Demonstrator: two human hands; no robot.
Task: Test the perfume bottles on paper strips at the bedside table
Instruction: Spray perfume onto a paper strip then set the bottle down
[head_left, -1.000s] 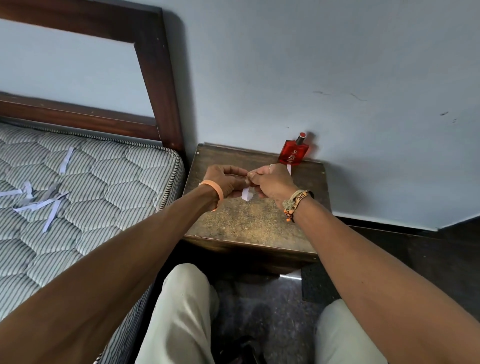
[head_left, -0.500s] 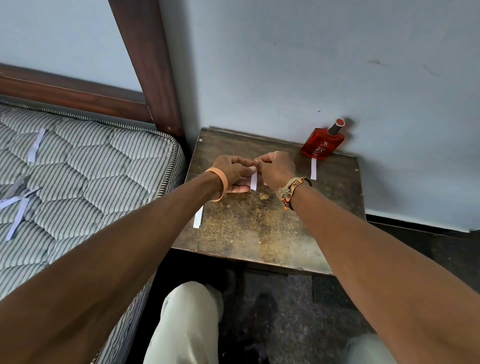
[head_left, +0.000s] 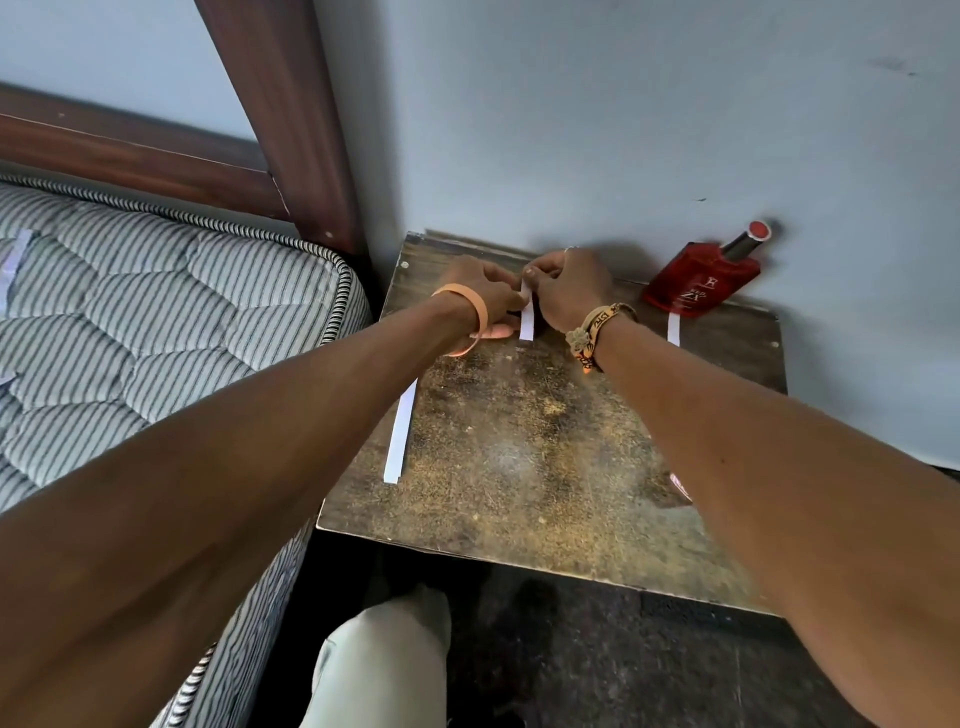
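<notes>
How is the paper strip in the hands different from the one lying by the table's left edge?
The held strip is pinched at its top by the left hand and right hand; the edge strip lies untouched. The held strip hangs upright; the edge strip lies flat on the bedside table. Both are narrow white paper.

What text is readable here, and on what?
"ZX": large letters on the bottle, slightly blurred, so this is a likely reading.
Emblem and small line above "ZX": too blurred to read.
Wristband on the right wrist: dark lettering, too blurred to read.
Held strip, left strip, right strip: no print visible.
</notes>
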